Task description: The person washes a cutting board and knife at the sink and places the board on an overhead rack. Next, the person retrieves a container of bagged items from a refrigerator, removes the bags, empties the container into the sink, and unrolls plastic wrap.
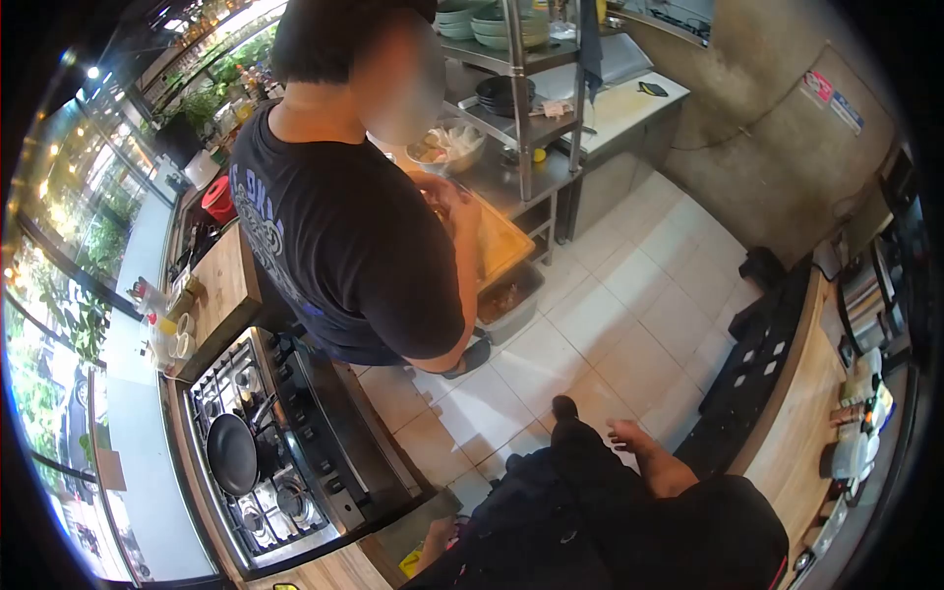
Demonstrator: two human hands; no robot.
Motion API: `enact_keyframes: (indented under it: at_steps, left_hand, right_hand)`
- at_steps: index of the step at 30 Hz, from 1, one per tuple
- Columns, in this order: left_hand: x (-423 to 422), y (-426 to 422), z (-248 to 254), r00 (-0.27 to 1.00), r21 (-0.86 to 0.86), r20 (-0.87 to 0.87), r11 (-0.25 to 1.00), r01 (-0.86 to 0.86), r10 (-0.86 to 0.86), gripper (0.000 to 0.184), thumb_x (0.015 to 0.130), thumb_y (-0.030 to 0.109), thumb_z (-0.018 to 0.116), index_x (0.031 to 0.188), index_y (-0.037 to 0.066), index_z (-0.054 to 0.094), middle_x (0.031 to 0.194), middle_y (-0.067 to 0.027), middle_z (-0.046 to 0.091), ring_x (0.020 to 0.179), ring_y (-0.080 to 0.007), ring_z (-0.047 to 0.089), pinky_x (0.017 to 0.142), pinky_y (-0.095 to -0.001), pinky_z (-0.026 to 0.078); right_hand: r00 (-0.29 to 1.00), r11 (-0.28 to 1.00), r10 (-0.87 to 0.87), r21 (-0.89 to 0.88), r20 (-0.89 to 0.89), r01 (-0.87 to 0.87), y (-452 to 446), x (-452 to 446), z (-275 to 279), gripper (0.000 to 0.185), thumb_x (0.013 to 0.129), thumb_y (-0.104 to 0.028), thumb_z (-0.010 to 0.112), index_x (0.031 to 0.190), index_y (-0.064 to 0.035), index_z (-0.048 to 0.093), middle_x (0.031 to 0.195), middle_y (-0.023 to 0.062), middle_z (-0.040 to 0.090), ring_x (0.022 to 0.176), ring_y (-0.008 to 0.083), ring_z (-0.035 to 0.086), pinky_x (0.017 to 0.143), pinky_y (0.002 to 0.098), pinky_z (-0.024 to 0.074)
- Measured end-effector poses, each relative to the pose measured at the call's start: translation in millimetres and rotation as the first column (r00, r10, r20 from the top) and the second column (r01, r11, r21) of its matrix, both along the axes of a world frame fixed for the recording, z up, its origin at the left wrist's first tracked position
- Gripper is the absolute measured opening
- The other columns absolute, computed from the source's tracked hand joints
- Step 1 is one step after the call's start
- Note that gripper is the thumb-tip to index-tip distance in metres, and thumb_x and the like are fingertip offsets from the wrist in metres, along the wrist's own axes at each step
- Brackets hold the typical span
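My right hand (623, 436) hangs over the tiled floor, its fingers apart and nothing in it. Low in the view, my left hand (438, 539) is partly hidden beside my dark clothing. A small yellow item (411, 563) shows next to it; whether the hand holds it I cannot make out. The nearest large thing on that side is the gas stove (344, 506), with a black frying pan (232, 454) on its left burners.
A co-worker in a black T-shirt (364, 246) stands ahead, hands over an orange board (503, 236) above a grey bin (516, 320). Steel shelves (521, 128) with bowls stand behind. A wooden counter (787, 442) runs along the right, a wooden block counter (221, 285) at left.
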State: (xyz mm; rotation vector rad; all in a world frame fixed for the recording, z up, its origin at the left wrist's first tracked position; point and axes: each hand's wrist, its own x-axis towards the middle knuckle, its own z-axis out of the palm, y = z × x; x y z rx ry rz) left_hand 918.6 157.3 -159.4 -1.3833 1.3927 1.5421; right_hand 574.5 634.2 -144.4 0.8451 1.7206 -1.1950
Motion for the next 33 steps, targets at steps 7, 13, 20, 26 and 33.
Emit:
enact_keyframes:
  at_steps: [7, 13, 20, 26, 33]
  left_hand:
    - [-24, -14, -59, 0.901, -0.202, -0.366, 0.965, 0.168, -0.234, 0.021, 0.094, 0.019, 0.052, 0.096, 0.007, 0.069, 0.083, -0.0068, 0.066, 0.066, -0.0210, 0.060, 0.061, -0.0359, 0.053]
    - [-146, 8, -23, 0.878, 0.119, -0.114, 0.884, -0.452, 0.464, 0.023, 0.097, 0.021, 0.055, 0.109, 0.003, 0.063, 0.087, -0.0134, 0.069, 0.072, -0.0240, 0.065, 0.058, -0.0373, 0.053]
    - [-243, 62, 41, 0.838, -0.136, -0.147, 0.828, -0.544, 0.526, 0.033, 0.098, 0.026, 0.055, 0.121, 0.003, 0.061, 0.102, -0.0163, 0.072, 0.076, -0.0261, 0.067, 0.063, -0.0373, 0.055]
    - [-235, 125, 43, 0.893, -0.184, 0.002, 0.878, -0.442, 0.450, 0.040, 0.096, 0.031, 0.059, 0.126, 0.003, 0.061, 0.104, -0.0138, 0.073, 0.084, -0.0240, 0.069, 0.070, -0.0359, 0.056]
    - [-240, 160, 61, 0.926, -0.211, 0.074, 0.913, -0.348, 0.370, 0.040, 0.097, 0.030, 0.058, 0.126, 0.003, 0.060, 0.105, -0.0139, 0.073, 0.085, -0.0242, 0.069, 0.071, -0.0359, 0.056]
  right_hand:
    - [0.991, 0.880, -0.129, -0.457, 0.037, 0.131, -73, -195, -58, 0.055, 0.094, -0.045, 0.058, 0.139, -0.0146, 0.050, 0.140, 0.0144, 0.053, 0.125, 0.0299, 0.051, 0.101, 0.0467, 0.0435]
    - [0.948, 0.619, -0.298, -0.732, 0.115, 0.283, -235, -346, 42, 0.067, 0.092, -0.042, 0.068, 0.149, -0.0253, 0.038, 0.146, 0.0131, 0.047, 0.138, 0.0302, 0.038, 0.113, 0.0564, 0.0254]
    - [0.899, 0.312, -0.295, -0.857, 0.324, 0.411, -317, -438, 65, 0.052, 0.088, -0.028, 0.073, 0.136, -0.0198, 0.054, 0.135, 0.0021, 0.057, 0.132, 0.0261, 0.047, 0.107, 0.0540, 0.0344]
    - [0.889, 0.139, -0.346, -0.921, 0.299, 0.364, -330, -452, 55, 0.054, 0.088, -0.012, 0.068, 0.140, -0.0155, 0.053, 0.135, 0.0050, 0.060, 0.127, 0.0295, 0.054, 0.107, 0.0540, 0.0423]
    - [0.917, 0.187, -0.261, -0.917, 0.300, 0.353, -304, -457, 55, 0.060, 0.086, -0.011, 0.070, 0.142, -0.0155, 0.049, 0.139, 0.0057, 0.056, 0.128, 0.0308, 0.054, 0.107, 0.0543, 0.0442]
